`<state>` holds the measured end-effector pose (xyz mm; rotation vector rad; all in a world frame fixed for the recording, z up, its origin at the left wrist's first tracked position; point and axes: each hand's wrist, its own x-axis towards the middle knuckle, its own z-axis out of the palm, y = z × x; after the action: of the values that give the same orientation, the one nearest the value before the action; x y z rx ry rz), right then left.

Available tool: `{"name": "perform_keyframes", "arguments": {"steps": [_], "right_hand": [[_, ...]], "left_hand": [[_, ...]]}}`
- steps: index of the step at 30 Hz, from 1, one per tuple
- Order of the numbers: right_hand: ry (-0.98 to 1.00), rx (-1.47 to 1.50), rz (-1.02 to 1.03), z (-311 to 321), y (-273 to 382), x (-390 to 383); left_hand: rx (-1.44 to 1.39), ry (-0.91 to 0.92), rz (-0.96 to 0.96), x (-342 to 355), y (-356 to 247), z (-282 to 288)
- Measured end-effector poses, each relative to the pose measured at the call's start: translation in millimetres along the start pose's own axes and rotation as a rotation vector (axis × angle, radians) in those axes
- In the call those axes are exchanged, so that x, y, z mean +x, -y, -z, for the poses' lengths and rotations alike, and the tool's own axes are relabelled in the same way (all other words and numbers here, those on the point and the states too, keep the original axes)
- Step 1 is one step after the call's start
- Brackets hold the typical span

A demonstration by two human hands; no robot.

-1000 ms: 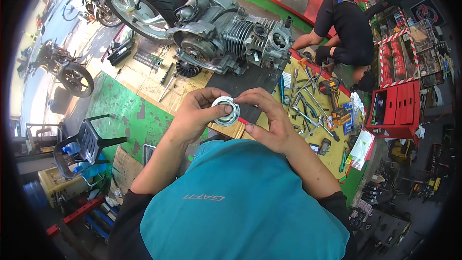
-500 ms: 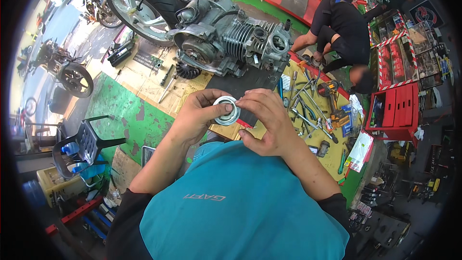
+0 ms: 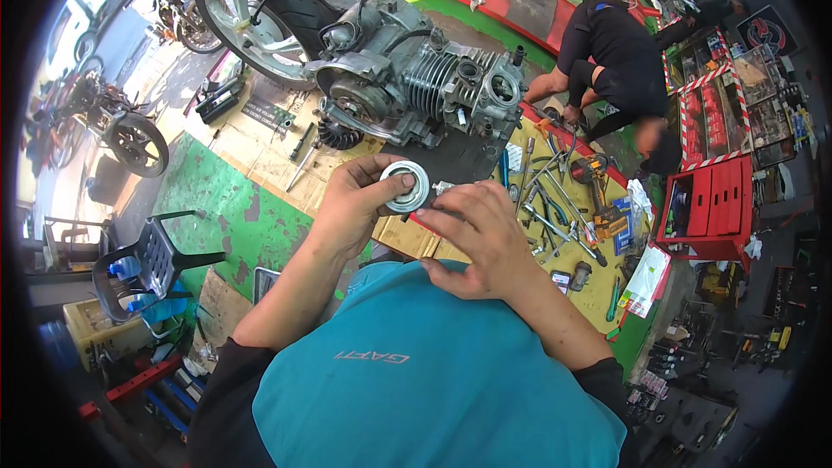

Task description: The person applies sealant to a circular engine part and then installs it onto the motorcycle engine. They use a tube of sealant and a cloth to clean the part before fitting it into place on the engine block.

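Between the thumb and fingers of my left hand (image 3: 345,208) is a round, silver metal ring-shaped part (image 3: 419,194), its flat face turned up. My thumb lies across its middle, so part of the centre is hidden. Just to the right is my right hand (image 3: 487,238), fingers spread and thumb apart, with the fingertips close to the ring's lower right edge. I cannot tell whether they touch it. Beyond both hands lies a scooter engine (image 3: 416,78) with cooling fins, joined to a rear wheel (image 3: 251,26).
Wrenches, pliers and a cordless impact driver (image 3: 598,195) lie on a yellow sheet at right. A black finned fan (image 3: 340,133) rests on cardboard (image 3: 260,156). Someone in black (image 3: 607,52) bends down beyond the tools. A red tool cabinet (image 3: 711,208) stands right, a black chair (image 3: 160,256) left.
My right hand has shifted down and away from the ring, leaving more of it in sight. My left hand has raised the ring slightly and moved it left.
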<state>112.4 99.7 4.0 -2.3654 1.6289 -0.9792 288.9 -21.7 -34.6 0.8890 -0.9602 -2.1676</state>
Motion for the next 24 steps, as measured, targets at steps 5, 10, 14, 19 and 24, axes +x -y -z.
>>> {"name": "perform_keyframes", "arguments": {"steps": [5,10,14,19,24], "right_hand": [[-0.038,0.233,-0.176,5.1,-11.3,4.3],[-0.020,0.377,-0.244,-5.1,-13.1,1.5],[0.006,0.355,-0.241,-9.9,-14.4,-1.0],[0.032,0.099,-0.162,-9.4,-8.9,0.5],[0.067,-0.147,-0.094,-7.9,0.6,1.9]], "left_hand": [[0.014,-0.019,-0.044,0.0,-1.1,-3.5],[0.002,-0.017,-0.046,0.5,-0.5,-5.0],[-0.010,-0.022,-0.032,1.6,1.6,-5.3],[-0.063,-0.058,-0.038,0.0,4.0,-7.9],[-0.118,-0.108,-0.068,0.6,4.6,-13.5]]}}
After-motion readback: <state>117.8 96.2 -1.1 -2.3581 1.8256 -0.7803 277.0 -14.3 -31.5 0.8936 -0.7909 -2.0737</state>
